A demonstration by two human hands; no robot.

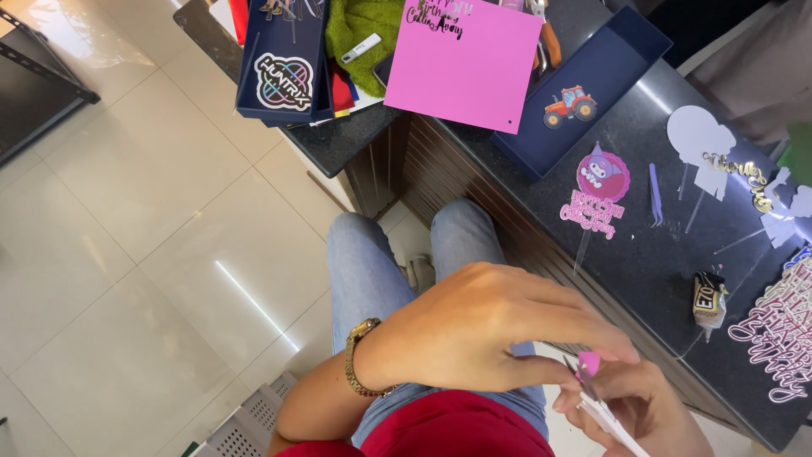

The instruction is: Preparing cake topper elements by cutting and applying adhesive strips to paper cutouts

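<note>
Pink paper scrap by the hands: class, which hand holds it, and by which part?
The right hand pinches the pink scrap by its lower edge; the left hand touches it above.

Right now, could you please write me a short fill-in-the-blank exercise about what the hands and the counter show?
1. The left hand wears a ____-coloured wristwatch.
2. Both hands pinch a small ____ piece of paper.
3. The tractor cutout lies in a dark ____ box.
4. The person wears blue ____.

Missing words: gold; pink; blue; jeans
</note>
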